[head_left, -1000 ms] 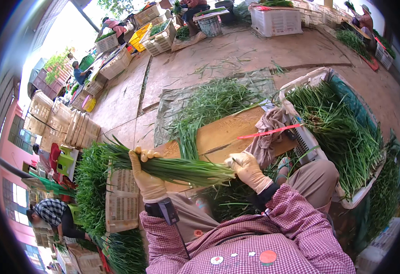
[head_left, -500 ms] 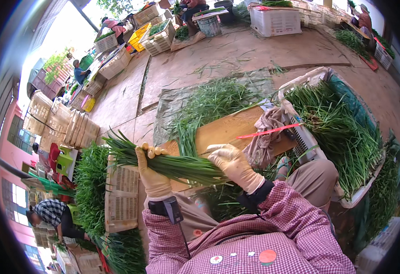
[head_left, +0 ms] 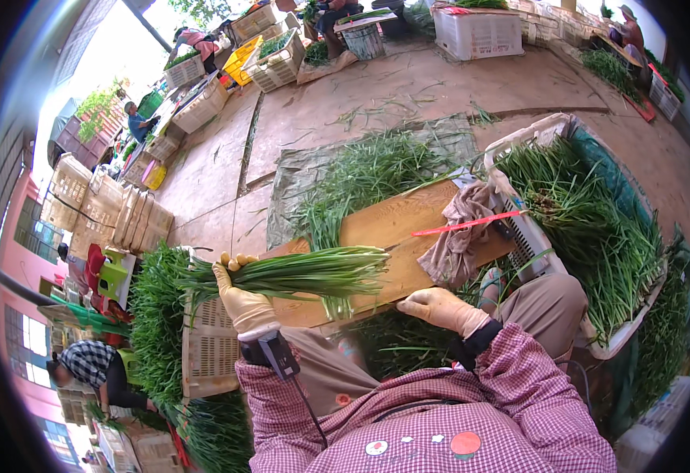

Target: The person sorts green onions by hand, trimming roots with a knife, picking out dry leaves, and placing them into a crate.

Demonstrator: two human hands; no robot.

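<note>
My left hand [head_left: 244, 299], in a pale glove, is wrapped round a bunch of garlic chives [head_left: 313, 272]. The bunch lies level above the wooden board [head_left: 392, 225], its pale cut ends pointing right and its leaf tips left. At the board's near edge, apart from the bunch, is my gloved right hand [head_left: 443, 309]. Its fingers are pressed together; whether anything small is between them is hidden. More loose chives [head_left: 325, 229] lie across the board's left part, under the held bunch. A crumpled cloth [head_left: 459, 244] and a red strip [head_left: 465, 223] rest on the board's right end.
A white crate [head_left: 530, 252] full of chives stands at my right knee. Another crate [head_left: 211, 339], heaped with greens, is on my left. Beyond the board, loose greens [head_left: 369, 173] cover a grey sheet [head_left: 286, 177]. Other people sit among crates farther off.
The right hand has moved off the bunch, right and down to the board's near edge. The left hand has shifted left, and the bunch's right end has swung up, showing its pale ends.
</note>
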